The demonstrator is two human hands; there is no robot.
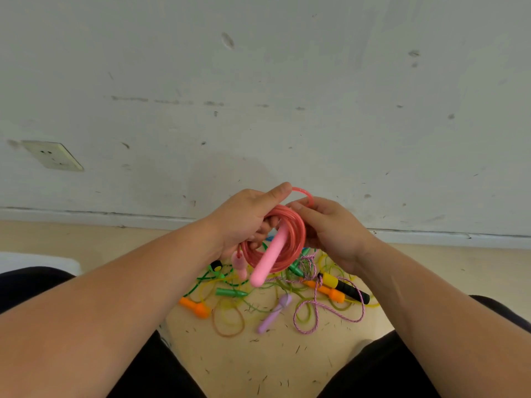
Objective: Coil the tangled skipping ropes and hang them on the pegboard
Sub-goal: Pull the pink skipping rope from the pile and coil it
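my left hand [244,222] grips the pink rope's coil [297,234], fingers curled through its centre and thumb laid along the top. my right hand [330,228] pinches a loose loop [305,193] just beyond that thumb. one pink handle [270,257] hangs through the coil below my palms; the second handle [240,262] dangles under my left hand. step in hand, as i judge it: closing off this coil. next calls for tucking the loop so the bundle holds, then finding the pegboard, which is out of view. the tangle of other ropes [287,291] lies on the floor [258,369] beneath both hands, between my knees. the wall [258,110] stands close ahead of my knuckles; free room lies upward and to either side.
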